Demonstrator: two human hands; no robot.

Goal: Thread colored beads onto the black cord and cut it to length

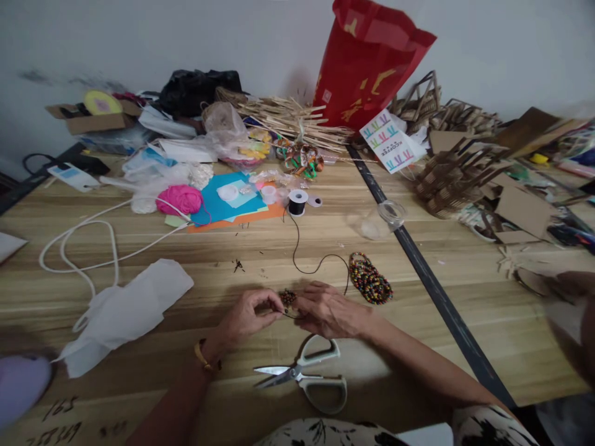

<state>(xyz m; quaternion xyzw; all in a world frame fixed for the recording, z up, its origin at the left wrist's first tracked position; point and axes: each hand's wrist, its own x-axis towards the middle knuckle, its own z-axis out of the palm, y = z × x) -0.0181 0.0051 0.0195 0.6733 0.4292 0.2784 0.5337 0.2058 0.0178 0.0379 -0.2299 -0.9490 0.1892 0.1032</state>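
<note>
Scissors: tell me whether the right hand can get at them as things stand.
Probably yes. The scissors lie uncovered on the table close beside the right hand, with nothing between. But that hand and the left hand both pinch the bead cluster, so it must let go first.

Multicoloured beads (370, 286), black thread spool (297, 202), pink yarn ball (179, 199), red bag (367, 62) with gold marks, white-handled scissors (297, 373).
</note>
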